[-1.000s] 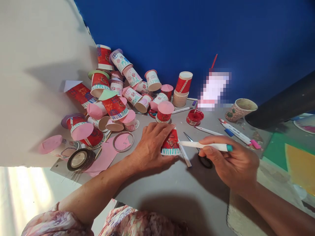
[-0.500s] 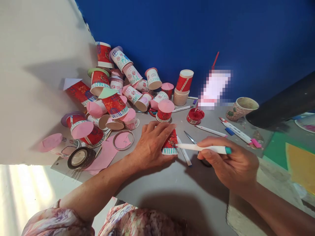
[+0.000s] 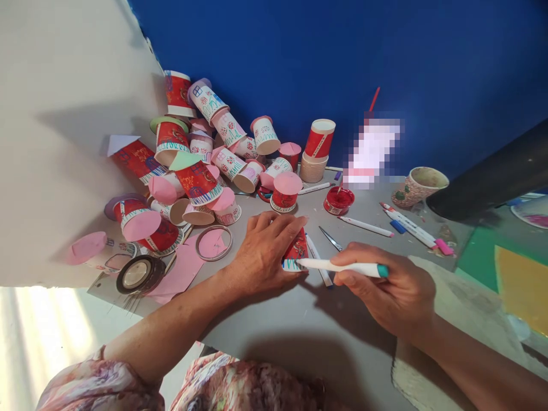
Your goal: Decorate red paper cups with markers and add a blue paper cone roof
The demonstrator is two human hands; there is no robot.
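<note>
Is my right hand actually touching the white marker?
Touching: the head view shows the right hand gripping the white marker, with fingers and thumb pressed against its barrel.

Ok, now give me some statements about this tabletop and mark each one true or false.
1. The right hand holds a white marker with a green end. True.
2. The left hand holds a pair of scissors. False: the left hand holds a red cup.
3. The marker's tip is at the white band with green strokes on that cup. True.
4. The patterned cup by the black pole is upside down. False: the patterned cup's open mouth faces up.
5. Pink paper shows inside the clear ring. True.
</note>
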